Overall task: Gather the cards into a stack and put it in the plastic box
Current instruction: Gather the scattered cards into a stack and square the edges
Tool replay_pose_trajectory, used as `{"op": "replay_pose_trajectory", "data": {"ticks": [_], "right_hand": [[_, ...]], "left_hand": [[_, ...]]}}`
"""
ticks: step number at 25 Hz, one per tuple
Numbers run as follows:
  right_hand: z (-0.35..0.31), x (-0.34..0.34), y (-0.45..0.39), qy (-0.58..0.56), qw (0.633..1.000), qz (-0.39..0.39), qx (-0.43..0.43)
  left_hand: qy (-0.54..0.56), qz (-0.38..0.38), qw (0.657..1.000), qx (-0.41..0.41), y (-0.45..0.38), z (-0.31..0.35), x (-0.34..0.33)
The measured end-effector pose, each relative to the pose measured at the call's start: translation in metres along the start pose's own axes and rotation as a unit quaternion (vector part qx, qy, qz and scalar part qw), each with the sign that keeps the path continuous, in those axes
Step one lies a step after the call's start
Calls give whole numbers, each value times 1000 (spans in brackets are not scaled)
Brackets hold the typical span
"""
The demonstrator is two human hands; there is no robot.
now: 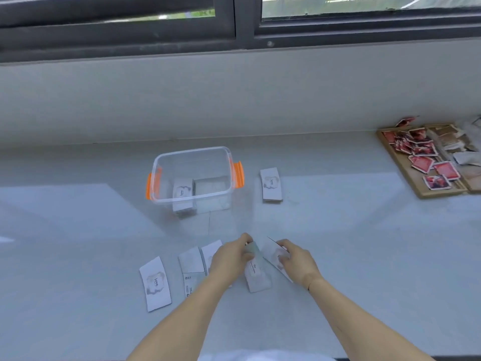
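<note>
Our left hand has its grip closed around a small stack of cards, thumb and fingers pinching the top end while the bottom edge rests on the counter. Our right hand pinches a single card, tilted, just beside the stack and nearly touching it. Left of our left hand lie more loose cards, overlapping one another, and farther left one card lies alone, face up, reading "love". The near edge of the counter is close under our forearms; there is open surface between our hands and the plastic box, which stands farther back, lid off, with orange clips on both ends. Inside it a stack already lies, its top card also showing a word we cannot read for sure. Right of the box another pile reads "love". At the far right a wooden tray holds red packets
</note>
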State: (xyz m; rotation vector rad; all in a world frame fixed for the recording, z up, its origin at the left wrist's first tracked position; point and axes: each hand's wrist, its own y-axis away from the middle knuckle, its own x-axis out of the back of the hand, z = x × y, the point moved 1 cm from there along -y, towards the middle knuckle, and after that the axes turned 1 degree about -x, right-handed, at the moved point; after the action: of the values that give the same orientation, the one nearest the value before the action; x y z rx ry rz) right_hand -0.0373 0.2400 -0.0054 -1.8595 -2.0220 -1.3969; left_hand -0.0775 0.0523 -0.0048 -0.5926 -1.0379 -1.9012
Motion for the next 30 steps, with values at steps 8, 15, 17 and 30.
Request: {"op": "replay_pose_trajectory", "data": {"ticks": [8,15,17,30], "right_hand": [[-26,0,1,-1,990,-65,125],[-24,-11,0,242,938,36,247],[-19,-17,1,295,915,61,270],[-14,-26,-6,350,898,75,256]], "left_hand": [[76,57,995,-22,7,8,-7],[34,96,994,-34,8,-1,-26],[-54,112,991,-55,8,-7,-30],[-211,-11,968,-134,13,-59,33]]}}
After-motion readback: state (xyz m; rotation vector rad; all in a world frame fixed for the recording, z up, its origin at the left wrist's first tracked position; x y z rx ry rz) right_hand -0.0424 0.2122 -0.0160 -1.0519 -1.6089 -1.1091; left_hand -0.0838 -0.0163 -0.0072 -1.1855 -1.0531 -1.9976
